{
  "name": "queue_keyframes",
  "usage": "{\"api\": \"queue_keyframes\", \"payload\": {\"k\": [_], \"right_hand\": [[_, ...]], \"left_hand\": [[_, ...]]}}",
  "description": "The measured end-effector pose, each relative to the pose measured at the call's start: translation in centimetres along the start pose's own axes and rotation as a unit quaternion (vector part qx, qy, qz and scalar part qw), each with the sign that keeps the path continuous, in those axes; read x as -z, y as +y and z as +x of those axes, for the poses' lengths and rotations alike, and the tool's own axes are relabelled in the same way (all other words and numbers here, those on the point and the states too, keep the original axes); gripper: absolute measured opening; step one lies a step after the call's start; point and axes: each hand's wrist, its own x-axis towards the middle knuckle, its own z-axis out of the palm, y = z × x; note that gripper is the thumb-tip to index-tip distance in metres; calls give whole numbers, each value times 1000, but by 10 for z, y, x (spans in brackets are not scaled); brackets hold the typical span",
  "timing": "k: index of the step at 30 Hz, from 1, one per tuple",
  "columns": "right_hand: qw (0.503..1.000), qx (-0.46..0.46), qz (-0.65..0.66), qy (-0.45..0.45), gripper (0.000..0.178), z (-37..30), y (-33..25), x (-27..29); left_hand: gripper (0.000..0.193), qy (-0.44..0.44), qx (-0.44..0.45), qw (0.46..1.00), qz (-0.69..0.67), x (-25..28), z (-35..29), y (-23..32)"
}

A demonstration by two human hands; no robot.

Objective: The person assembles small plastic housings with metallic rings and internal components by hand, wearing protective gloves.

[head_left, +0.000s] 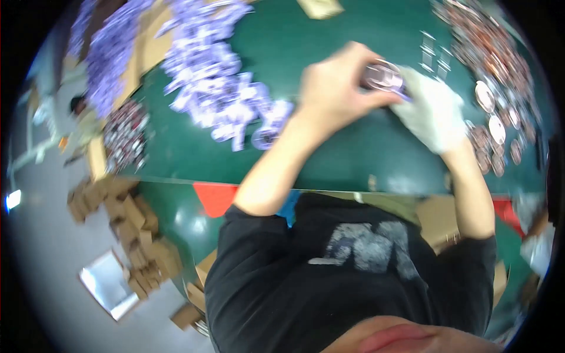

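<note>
Above the green table, my bare left hand (335, 88) grips a small round, shiny, dark object (381, 76) between thumb and fingers. A purple edge shows at its lower right. My right hand (432, 109), in a white glove, closes on the right side of the same object; its fingers are partly hidden and smeared by motion. Nearest to my left forearm is a heap of purple-and-white pieces (212, 82), too blurred to name. Right of the glove lie shiny round copper-and-silver discs (497, 129), some stacked in a long pile.
Two small clear strips (428, 52) lie beyond my right hand. A yellowish piece (321, 7) is at the far edge. Small dark-and-silver parts (125, 135) fill a spot at the table's left. Cardboard boxes (132, 226) stand on the floor; another person (88, 120) is far left.
</note>
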Motion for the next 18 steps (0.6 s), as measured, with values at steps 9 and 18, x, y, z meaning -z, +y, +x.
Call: {"api": "queue_keyframes", "payload": {"k": [9,18], "right_hand": [[969,-73,232,-32,53,-2,14,-7],[896,-132,400,-139,29,2,27,-14]], "left_hand": [[59,73,-59,995,15,5,3,-3],[52,46,-195,979,-45,-14,-3,-9]]}}
